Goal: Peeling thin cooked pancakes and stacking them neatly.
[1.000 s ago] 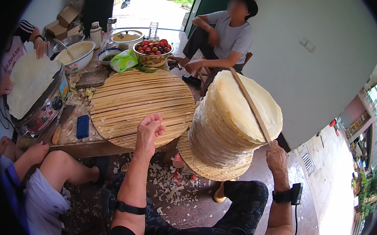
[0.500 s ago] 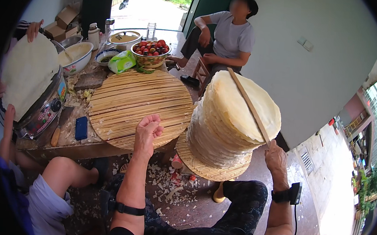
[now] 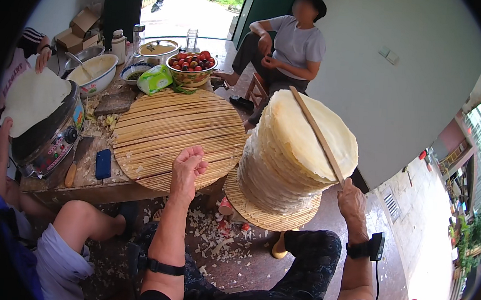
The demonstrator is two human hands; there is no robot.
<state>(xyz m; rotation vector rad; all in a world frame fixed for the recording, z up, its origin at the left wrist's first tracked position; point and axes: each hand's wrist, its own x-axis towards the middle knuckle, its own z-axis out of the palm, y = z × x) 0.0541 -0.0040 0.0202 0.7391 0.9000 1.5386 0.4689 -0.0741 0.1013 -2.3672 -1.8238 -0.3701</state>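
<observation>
My right hand [image 3: 352, 204] is curling round the near end of a stick [image 3: 316, 132] that's reaching across the pancake stack [image 3: 284, 167]. The stick is looking light and stiff, easy to grip there. My left hand [image 3: 187, 167] is hanging half-curled, holding nothing.

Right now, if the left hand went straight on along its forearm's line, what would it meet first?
Likely the round slatted mat directly ahead of the left hand. Depth is unclear in this view: the hand may be high enough to pass over it.
</observation>
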